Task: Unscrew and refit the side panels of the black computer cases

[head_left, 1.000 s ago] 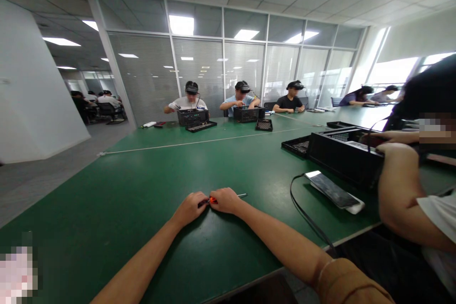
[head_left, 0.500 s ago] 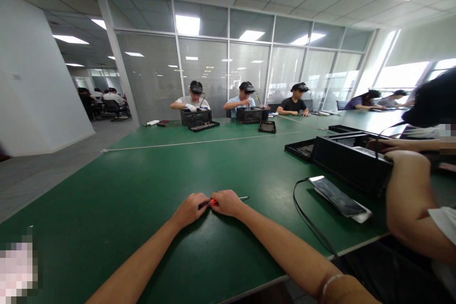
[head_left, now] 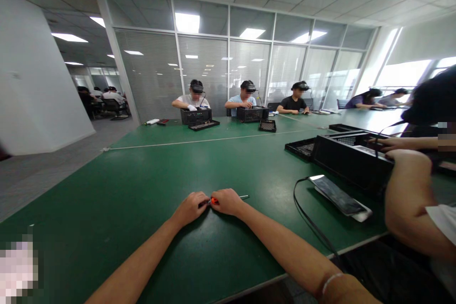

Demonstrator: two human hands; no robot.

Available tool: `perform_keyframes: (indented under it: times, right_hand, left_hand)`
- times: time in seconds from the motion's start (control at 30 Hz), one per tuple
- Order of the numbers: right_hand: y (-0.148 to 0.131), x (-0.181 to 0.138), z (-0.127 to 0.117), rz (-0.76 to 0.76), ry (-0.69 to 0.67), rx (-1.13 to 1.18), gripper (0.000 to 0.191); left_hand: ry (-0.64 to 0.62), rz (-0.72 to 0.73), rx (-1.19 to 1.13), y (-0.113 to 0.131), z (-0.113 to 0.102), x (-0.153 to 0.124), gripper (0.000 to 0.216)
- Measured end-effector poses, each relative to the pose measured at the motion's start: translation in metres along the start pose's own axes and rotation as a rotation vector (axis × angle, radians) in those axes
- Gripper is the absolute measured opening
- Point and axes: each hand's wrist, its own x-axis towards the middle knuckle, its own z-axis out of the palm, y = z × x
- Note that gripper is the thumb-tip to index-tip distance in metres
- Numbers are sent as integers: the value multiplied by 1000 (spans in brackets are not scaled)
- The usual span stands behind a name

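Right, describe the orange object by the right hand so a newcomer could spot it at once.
On the green table, find where the left hand and right hand nearly meet. The orange object peeks from the right hand, towards the left; a thin metal rod shows beyond. Its bright colour sets it apart from the dark piece in the left hand.

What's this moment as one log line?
left hand: holding dark item; right hand: holding orange item; metal rod: protrudes past right hand; surface: green table

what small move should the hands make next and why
Perhaps loosen the right hand a little: it hides whatever lies between the orange piece on one side and the thin metal rod on the other.
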Motion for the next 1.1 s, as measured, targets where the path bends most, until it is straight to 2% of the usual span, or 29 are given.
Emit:
perform_keyframes:
  times: [0.1,0.17,0.23,0.3,0.37,0.43,0.5,0.6,0.67,0.7,0.87,1.1]
  right_hand:
    - [3,-1,-8,-29,120,78,27]
    - [8,-3,-19,-51,295,174,30]
    - [16,-4,-32,-7,523,321,35]
    - [26,-3,-41,165,745,539,42]
    - [37,1,-43,423,871,820,49]
    - [47,7,-38,639,841,1120,49]
    - [53,12,-29,705,682,1382,42]
    - [52,14,-14,556,341,1610,29]
    - [46,13,-7,441,160,1626,27]
    - [43,12,-4,402,111,1604,27]
    - [30,11,2,311,69,1379,24]
    - [23,9,-1,319,172,1073,24]
  left_hand:
    - [61,-54,-93,-5,1,1,16]
    - [123,-141,-182,-10,2,2,16]
    - [184,-258,-287,-17,4,3,16]
    - [230,-369,-424,-22,6,4,18]
    - [270,-443,-584,-26,10,5,21]
    - [309,-495,-703,-28,12,6,24]
    - [360,-553,-749,-29,12,7,27]
    - [457,-632,-775,-34,9,6,30]
    - [527,-667,-808,-40,7,5,34]
    - [559,-680,-830,-43,7,5,36]
    - [670,-724,-932,-53,5,3,39]
    - [687,-745,-973,-51,4,3,35]
